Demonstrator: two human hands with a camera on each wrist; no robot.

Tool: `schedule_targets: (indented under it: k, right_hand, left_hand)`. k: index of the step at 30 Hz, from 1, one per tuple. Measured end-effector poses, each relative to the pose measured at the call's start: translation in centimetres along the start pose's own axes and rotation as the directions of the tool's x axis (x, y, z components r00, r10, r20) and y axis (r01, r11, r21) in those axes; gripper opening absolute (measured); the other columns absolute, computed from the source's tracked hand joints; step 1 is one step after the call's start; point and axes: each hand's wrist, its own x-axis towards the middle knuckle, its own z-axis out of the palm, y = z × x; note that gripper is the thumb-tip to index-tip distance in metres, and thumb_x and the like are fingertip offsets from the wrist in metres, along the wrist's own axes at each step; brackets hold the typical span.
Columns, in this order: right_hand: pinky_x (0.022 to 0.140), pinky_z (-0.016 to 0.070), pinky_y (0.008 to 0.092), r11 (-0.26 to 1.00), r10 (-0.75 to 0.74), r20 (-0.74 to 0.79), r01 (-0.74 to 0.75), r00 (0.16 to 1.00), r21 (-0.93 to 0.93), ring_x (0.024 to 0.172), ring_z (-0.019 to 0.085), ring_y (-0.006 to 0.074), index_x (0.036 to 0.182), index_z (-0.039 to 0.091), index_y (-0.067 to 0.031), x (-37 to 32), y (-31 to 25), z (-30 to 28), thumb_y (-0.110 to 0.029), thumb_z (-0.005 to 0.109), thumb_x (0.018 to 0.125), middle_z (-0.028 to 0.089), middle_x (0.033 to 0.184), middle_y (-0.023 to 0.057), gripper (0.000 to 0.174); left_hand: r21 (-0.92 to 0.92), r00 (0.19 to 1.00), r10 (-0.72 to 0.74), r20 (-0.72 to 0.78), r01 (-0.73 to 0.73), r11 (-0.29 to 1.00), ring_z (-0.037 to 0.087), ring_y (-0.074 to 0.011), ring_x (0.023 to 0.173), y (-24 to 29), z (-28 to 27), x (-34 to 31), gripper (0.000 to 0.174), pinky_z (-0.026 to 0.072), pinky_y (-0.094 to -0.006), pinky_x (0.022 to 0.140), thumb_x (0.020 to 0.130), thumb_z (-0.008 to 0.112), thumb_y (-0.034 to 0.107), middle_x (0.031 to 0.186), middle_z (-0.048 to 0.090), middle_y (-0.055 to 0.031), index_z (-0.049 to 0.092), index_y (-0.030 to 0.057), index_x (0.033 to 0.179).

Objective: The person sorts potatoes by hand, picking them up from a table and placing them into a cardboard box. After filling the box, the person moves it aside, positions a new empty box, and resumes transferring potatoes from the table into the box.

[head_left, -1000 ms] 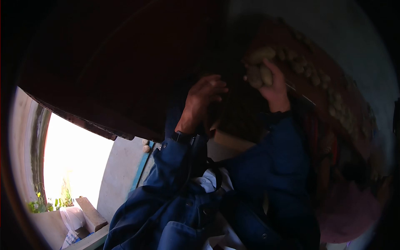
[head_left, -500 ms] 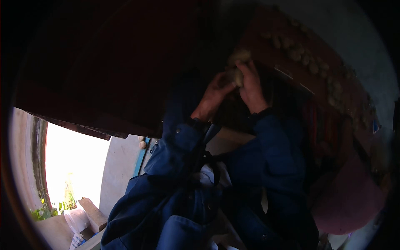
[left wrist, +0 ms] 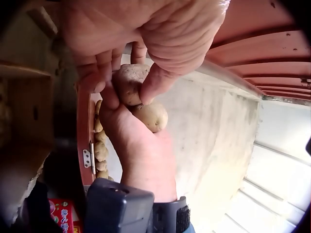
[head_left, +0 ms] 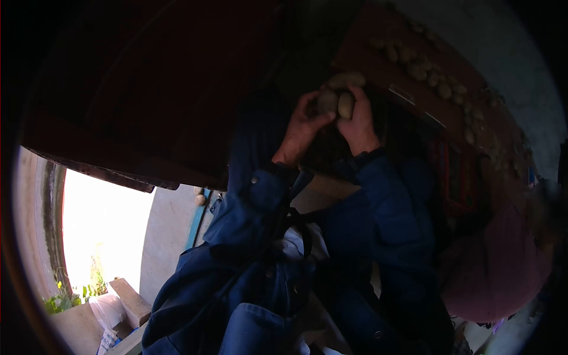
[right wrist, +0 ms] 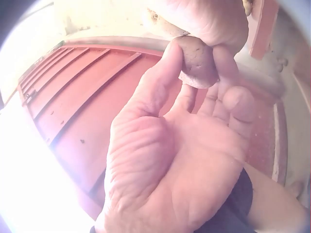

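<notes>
Both hands meet in front of the body, each with potatoes. My left hand (head_left: 300, 130) pinches a dark brown potato (left wrist: 131, 82) between thumb and fingers; it also shows in the right wrist view as a brown potato (right wrist: 198, 60). My right hand (head_left: 360, 124) grips a paler yellow potato (head_left: 346, 105) close beside the brown one. A longer potato (head_left: 346, 80) lies across the top of that same hand. The right hand's fingers are partly hidden behind the potatoes and the left hand.
Rows of potatoes (head_left: 417, 71) lie along a reddish-brown surface (head_left: 367, 59) with metal fittings at the right. A big dark red ribbed panel (right wrist: 87, 111) is at the left. Beyond a bright opening (head_left: 106, 231) stand plants. A pink rounded shape (head_left: 497, 272) is at lower right.
The right hand has come left and inward with its potatoes, away from the red surface. The left hand, without a potato earlier, has met it and now pinches the brown one from it.
</notes>
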Motion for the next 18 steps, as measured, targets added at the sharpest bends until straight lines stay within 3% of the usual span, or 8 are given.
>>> schedule_targets:
  k: [2, 9, 11, 14, 18]
  right_hand:
    - [0.102, 0.0534, 0.0455, 1.000, 0.004, -0.003, -0.004, 1.000, 0.006, 0.114, 0.067, 0.0344, 0.124, 0.060, 0.0023, 0.0, 0.0, 0.0, -0.026, 0.056, 0.101, 0.069, 0.121, 0.0189, 0.037]
    - [0.093, 0.0566, 0.0462, 0.999, -0.040, -0.063, 0.042, 0.997, 0.035, 0.105, 0.068, 0.0329, 0.121, 0.060, -0.0004, -0.2, -0.1, -0.1, -0.029, 0.054, 0.102, 0.069, 0.114, 0.0181, 0.035]
    - [0.090, 0.0567, 0.0458, 0.999, -0.034, -0.077, 0.034, 0.996, -0.007, 0.105, 0.068, 0.0319, 0.121, 0.060, -0.0011, -1.5, -0.7, 1.4, -0.033, 0.052, 0.103, 0.069, 0.114, 0.0178, 0.037]
    - [0.083, 0.0558, 0.0459, 0.994, 0.005, 0.053, 0.001, 0.999, -0.107, 0.103, 0.068, 0.0311, 0.122, 0.059, -0.0019, -1.4, -1.4, 0.5, -0.038, 0.049, 0.103, 0.070, 0.114, 0.0173, 0.042]
    - [0.077, 0.0546, 0.0461, 0.998, -0.005, 0.033, 0.007, 0.999, -0.064, 0.101, 0.068, 0.0314, 0.121, 0.059, -0.0042, -1.1, -1.1, 0.4, -0.039, 0.049, 0.103, 0.071, 0.112, 0.0175, 0.041]
  left_hand:
    - [0.021, 1.000, -0.001, -0.006, 0.001, 1.000, 0.060, -0.0207, 0.113, -0.1, 0.0, 0.1, 0.070, 0.0506, -0.0324, 0.090, 0.089, 0.077, 0.021, 0.130, 0.060, -0.0135, 0.044, 0.0036, 0.147]
    - [-0.046, 1.000, 0.000, 0.005, 0.000, 0.999, 0.062, -0.0203, 0.109, 0.3, 0.2, -0.2, 0.063, 0.0510, -0.0319, 0.085, 0.090, 0.071, 0.017, 0.128, 0.061, -0.0129, 0.044, 0.0027, 0.145]
    - [-0.128, 0.999, -0.015, 0.043, 0.020, 0.992, 0.062, -0.0205, 0.106, 0.3, 0.2, -0.1, 0.061, 0.0504, -0.0316, 0.082, 0.092, 0.067, 0.020, 0.127, 0.061, -0.0128, 0.044, 0.0023, 0.145]
    - [-0.268, 0.996, -0.040, 0.079, 0.060, 0.962, 0.063, -0.0204, 0.104, 0.2, -0.1, 0.2, 0.058, 0.0490, -0.0310, 0.077, 0.094, 0.062, 0.025, 0.125, 0.061, -0.0112, 0.045, 0.0027, 0.144]
    - [-0.339, 0.985, -0.036, 0.166, 0.091, 0.936, 0.062, -0.0179, 0.100, -0.2, -0.4, 0.4, 0.054, 0.0468, -0.0310, 0.073, 0.096, 0.059, 0.033, 0.124, 0.061, -0.0075, 0.049, 0.0050, 0.141]
